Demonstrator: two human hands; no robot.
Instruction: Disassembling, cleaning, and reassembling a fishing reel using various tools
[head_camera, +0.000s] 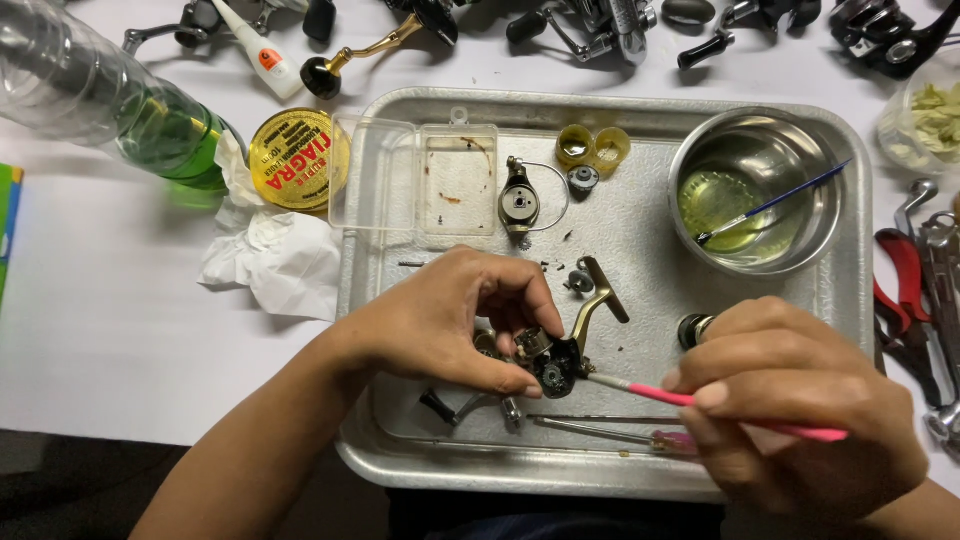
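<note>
My left hand (450, 320) pinches a dark fishing reel body (556, 368) with a bronze foot (600, 295), held just above a metal tray (640, 190). My right hand (790, 400) grips a thin pink-handled brush (700, 402), and its tip touches the reel body's open side. Loose reel parts lie on the tray: a bail assembly (520, 200), a small gear (583, 178) and two yellow caps (592, 147). A screwdriver with a pink handle (620, 435) lies along the tray's near edge.
A steel bowl (755, 190) holds yellowish liquid and a blue brush (775, 205). A clear plastic box (415, 175), a yellow grease tin (297, 158), crumpled tissue (270, 255) and a green bottle (110, 95) sit left. Red pliers (905, 300) lie right; reels line the far edge.
</note>
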